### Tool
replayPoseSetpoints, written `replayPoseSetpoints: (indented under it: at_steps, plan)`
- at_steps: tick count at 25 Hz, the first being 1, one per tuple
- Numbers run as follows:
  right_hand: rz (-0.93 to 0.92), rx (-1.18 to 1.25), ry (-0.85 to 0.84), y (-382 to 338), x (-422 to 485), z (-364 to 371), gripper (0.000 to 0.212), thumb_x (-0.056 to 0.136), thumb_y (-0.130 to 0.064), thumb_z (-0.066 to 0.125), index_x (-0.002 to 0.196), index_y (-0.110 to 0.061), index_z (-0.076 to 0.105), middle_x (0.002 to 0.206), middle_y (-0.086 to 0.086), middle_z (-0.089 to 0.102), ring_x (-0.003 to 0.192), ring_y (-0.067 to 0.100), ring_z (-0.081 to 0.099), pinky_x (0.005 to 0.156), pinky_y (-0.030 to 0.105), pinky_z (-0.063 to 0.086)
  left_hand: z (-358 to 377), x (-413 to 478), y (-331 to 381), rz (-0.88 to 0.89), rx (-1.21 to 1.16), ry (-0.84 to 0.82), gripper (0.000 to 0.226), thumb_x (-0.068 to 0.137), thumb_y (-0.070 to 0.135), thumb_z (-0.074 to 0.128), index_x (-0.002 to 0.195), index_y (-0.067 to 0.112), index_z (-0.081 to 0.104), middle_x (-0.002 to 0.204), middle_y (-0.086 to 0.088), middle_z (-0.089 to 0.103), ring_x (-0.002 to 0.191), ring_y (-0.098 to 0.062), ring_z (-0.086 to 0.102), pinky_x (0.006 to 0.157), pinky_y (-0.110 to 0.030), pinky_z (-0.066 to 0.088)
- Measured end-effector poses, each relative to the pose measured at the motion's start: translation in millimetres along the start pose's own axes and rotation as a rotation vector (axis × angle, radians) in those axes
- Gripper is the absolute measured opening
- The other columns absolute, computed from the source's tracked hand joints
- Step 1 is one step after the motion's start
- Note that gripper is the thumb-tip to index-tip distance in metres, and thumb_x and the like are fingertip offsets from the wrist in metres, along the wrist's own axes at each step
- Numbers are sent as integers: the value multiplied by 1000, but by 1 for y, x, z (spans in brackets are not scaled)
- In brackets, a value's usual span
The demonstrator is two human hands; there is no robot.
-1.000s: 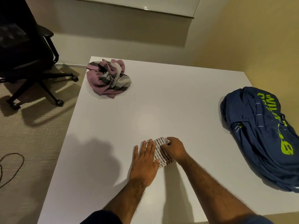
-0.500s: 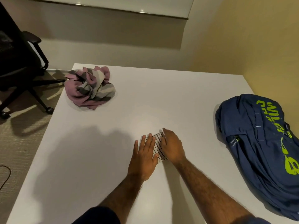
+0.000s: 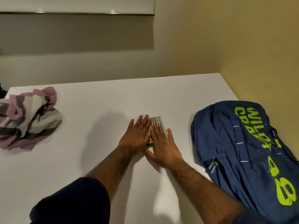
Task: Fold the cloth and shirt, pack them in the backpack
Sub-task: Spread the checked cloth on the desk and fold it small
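On the head camera, the one view I have, both grips lie flat on the white bench (image 3: 97, 110) near its middle. The left grip (image 3: 137, 135) is spread, its fingers straight and slightly fanned, with the palm down. Its fingers overlap the left side of the folded cloth (image 3: 157, 121). The right grip (image 3: 163, 146) is spread in the same way and lies just beside the left, the two touching along their inner edges. It presses on the near part of the cloth and its thumb points across towards the left wrist. Neither grip is curled round anything.

The cloth is a small white rectangle with thin dark lines, lying flat on the bench. Only its far end and a strip between the two grips show past the fingers.

The shirt (image 3: 29, 118) is a crumpled heap of pink, grey and cream stripes at the far left of the bench, well apart from the grips.

The backpack (image 3: 242, 151) is navy with bright yellow-green lettering. It lies along the right side of the bench, near the right grip but not touching it, and I cannot tell whether its main opening is unzipped.

A dark sleeve (image 3: 72, 202) covers my left upper arm at the bottom of the frame. A yellow wall (image 3: 242, 46) stands behind the backpack.
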State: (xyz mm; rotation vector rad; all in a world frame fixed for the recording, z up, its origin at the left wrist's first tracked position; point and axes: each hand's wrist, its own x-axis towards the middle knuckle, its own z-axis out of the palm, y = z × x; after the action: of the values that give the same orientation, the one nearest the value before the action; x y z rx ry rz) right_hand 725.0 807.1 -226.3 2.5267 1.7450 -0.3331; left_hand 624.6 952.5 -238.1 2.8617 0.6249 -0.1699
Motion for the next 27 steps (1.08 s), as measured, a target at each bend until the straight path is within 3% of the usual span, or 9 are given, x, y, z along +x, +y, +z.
replayPoseSetpoints:
  at_steps: [3,7,19,27]
  plan:
    - [119,-28,36,30,45,-11,71,106,-45,20,159,-11,-13,167,7,-21,152,25,-24,123,50,-12,-20,62,7,2,17,52,64,107,49,5,162,22,-14,168,3,-24,154,-17,-25,125,-45,-14]
    - [215,-52,39,73,92,-25,71,107,-33,25,158,-10,-18,166,10,-23,152,30,-23,124,51,-8,-23,117,18,-27,31,15,67,107,53,7,163,21,-9,170,1,-17,156,-20,-19,126,-46,-13]
    - [190,100,-60,151,182,-49,69,107,-51,16,160,-19,-15,167,3,-22,153,24,-22,124,50,-9,-33,215,10,-75,-10,-36,67,107,56,9,163,25,-12,170,2,-19,157,-23,-17,125,-49,-16]
    - [203,81,-85,153,183,-52,77,104,-59,17,159,-18,-18,166,5,-25,153,26,-23,121,56,-14,-34,205,16,-132,-65,-37,68,107,55,9,162,23,-14,169,0,-21,156,-24,-19,125,-51,-14]
